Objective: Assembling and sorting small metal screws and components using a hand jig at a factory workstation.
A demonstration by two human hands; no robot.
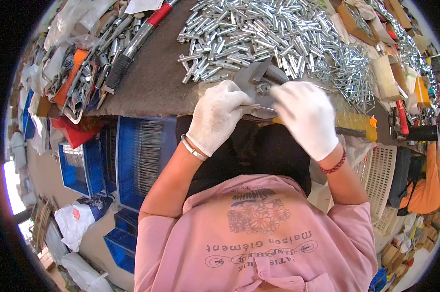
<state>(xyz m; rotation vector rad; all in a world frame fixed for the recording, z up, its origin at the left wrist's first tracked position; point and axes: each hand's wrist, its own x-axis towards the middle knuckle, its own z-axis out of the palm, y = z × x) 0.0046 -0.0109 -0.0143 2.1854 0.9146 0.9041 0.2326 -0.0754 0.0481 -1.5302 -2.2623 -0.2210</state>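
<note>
My left hand (215,112), in a white knit glove, is at the near edge of the bench. Its thumb and fingers pinch a small metal piece (253,106), mostly hidden by the glove. Close by on the right, my right hand (305,114), gloved the same way, is smeared by motion, so its fingers cannot be made out. Just beyond both hands stands a dark grey metal fixture (264,73). Short shiny metal tubes (259,36) lie heaped behind it. Thin metal pins (351,73) form a tangled pile to the right.
Pliers and other hand tools lie at the left beside a red-and-black-handled bar (137,44). Blue crates (125,160) holding metal rods stand below the bench on the left. At the right are a white plastic basket (378,170) and a person in orange (424,190).
</note>
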